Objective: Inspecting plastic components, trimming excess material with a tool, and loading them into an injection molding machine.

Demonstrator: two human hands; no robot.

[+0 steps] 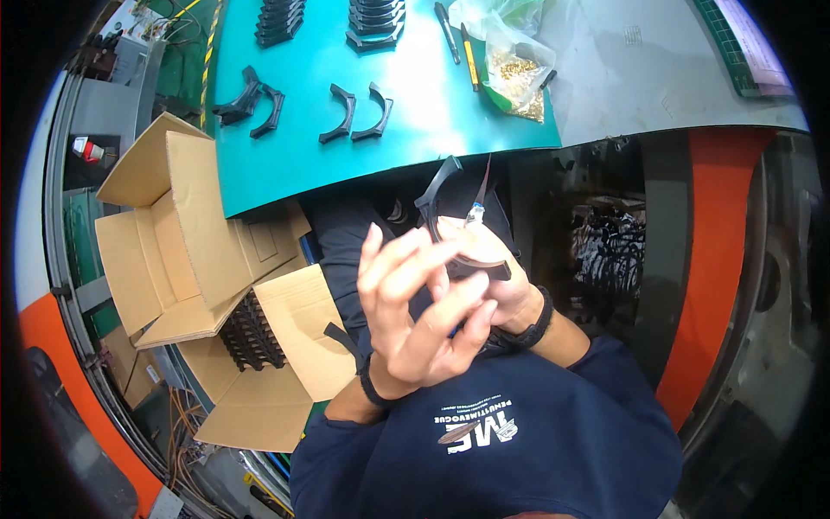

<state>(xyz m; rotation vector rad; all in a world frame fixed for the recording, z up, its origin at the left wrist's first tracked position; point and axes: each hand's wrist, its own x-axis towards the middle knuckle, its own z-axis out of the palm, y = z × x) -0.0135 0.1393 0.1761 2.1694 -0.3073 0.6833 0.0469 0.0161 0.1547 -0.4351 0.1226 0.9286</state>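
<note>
A black curved plastic part (439, 185), shaped like a half ring, is held in front of my body, just below the table's near edge. My left hand (413, 316) is closed around it with bent fingers, covering its middle. Close against it, my right hand (494, 251) grips a thin pointed tool (482, 192) with a blue and white section near its base. The tool's tip points up toward the table. The right palm lies behind the part's lower end, and whether it also grips the part is hard to see.
On the green mat (294, 173) lie loose curved parts (344, 112) and stacked rows of them (376, 22). A marker (447, 33), a yellow pen (469, 56) and a bag of small brass-coloured pieces (519, 69) lie right. At left, an open cardboard box (194, 233) stands above another (290, 303) containing black parts.
</note>
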